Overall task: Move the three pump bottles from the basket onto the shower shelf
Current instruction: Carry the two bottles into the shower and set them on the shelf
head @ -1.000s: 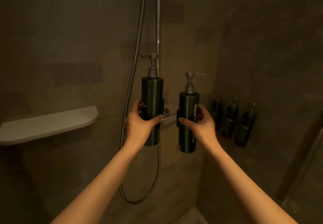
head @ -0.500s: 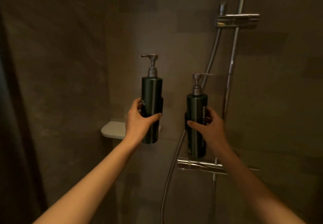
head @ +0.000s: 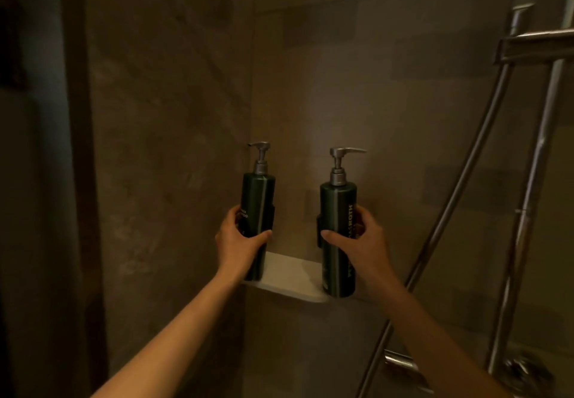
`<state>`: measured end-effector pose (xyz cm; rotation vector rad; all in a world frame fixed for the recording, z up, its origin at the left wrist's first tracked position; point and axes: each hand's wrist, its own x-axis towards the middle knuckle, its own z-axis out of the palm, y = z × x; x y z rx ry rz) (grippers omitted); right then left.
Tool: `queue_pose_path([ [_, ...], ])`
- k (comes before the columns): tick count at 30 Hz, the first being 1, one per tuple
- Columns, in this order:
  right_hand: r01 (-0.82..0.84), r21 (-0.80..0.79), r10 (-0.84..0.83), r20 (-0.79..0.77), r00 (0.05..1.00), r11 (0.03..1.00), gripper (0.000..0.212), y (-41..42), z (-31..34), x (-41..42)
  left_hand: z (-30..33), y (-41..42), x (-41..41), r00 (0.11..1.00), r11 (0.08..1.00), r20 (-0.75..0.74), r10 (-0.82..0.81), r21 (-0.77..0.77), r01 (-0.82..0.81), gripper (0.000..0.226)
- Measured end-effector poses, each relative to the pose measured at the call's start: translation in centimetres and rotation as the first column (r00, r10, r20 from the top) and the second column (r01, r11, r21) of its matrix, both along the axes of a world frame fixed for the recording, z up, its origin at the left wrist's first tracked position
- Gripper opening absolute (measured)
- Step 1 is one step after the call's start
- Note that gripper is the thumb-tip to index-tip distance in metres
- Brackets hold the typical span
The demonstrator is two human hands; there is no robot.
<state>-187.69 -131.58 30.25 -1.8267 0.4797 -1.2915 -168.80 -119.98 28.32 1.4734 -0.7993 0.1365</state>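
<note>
The left hand (head: 240, 242) is closed around the lower half of the left pump bottle (head: 257, 211), thumb across the front and fingers wrapped behind. The right hand (head: 360, 245) grips the right pump bottle (head: 337, 230) at mid-height in the same manner. Both bottles are dark green with grey pump heads and stand upright. The left nozzle points left; the right nozzle points right. The white corner shelf (head: 289, 276) is mounted where the two tiled walls meet, and its bare surface shows between the bottles. The base of each bottle overlaps the front edge of the shelf; whether either base rests on the shelf cannot be determined. A chrome shower hose (head: 459, 192) and a vertical rail (head: 534, 180) run down the wall, well to the right of the right-hand bottle.
</note>
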Motion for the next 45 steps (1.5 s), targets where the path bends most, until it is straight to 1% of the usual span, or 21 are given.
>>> queue_pose_path([
  [5, -0.003, 0.0, 0.003, -0.002, 1.0, 1.0, 0.065, -1.4, -0.1, 1.7, -1.0, -1.6, 2.0, 0.999, 1.0, -0.032, -0.03, -0.009, 0.03, 0.078],
  [11, -0.018, 0.009, 0.018, -0.013, 1.0, 1.0, 0.068, -3.2, -0.4, 3.2, -1.1, -3.1, 2.7, 0.998, 0.999, -0.05, -0.03, -0.02, 0.029, 0.077],
  [17, -0.019, -0.035, 0.017, -0.05, 0.999, 0.999, 0.068, -3.8, -0.4, 5.7, -1.6, -3.7, 3.1, 1.0, 1.0, -0.022, -0.005, -0.014, 0.004, 0.078],
  [21, -0.003, -0.008, 0.002, -0.026, 1.0, 1.0, 0.062, -3.8, -0.9, 6.9, -1.8, -3.8, 3.3, 1.0, 1.0, -0.003, -0.005, -0.005, 0.005, 0.079],
  [25, -0.016, 0.004, 0.016, -0.027, 0.999, 1.0, 0.066, -3.6, -1.0, 7.7, -1.7, -3.7, 3.4, 1.0, 1.0, 0.019, 0.004, 0.016, -0.005, 0.079],
  [29, -0.003, -0.014, 0.002, -0.033, 0.999, 1.0, 0.062, -3.5, -1.2, 8.1, -1.7, -3.6, 3.3, 1.0, 0.999, 0.027, -0.001, 0.035, 0.0, 0.081],
  [35, -0.02, 0.001, 0.02, -0.07, 0.997, 1.0, 0.069, -3.4, -0.7, 8.2, -1.3, -3.3, 3.1, 0.999, 0.998, 0.042, -0.011, 0.057, 0.008, 0.078],
  [41, 0.003, -0.01, -0.004, -0.11, 0.994, 1.0, 0.077, -3.2, -0.5, 7.7, -0.8, -2.5, 2.5, 0.998, 0.989, 0.053, 0.02, 0.148, -0.028, 0.084],
  [43, -0.007, -0.01, 0.006, -0.12, 0.993, 1.0, 0.077, -3.0, -0.5, 7.1, -0.4, -2.0, 1.9, 0.998, 0.982, 0.057, 0.024, 0.184, -0.034, 0.084],
  [45, 0.001, -0.013, -0.003, -0.136, 0.991, 1.0, 0.073, -2.8, -0.4, 6.4, 0.0, -1.5, 1.3, 0.997, 0.976, 0.065, 0.036, 0.212, -0.049, 0.079],
])
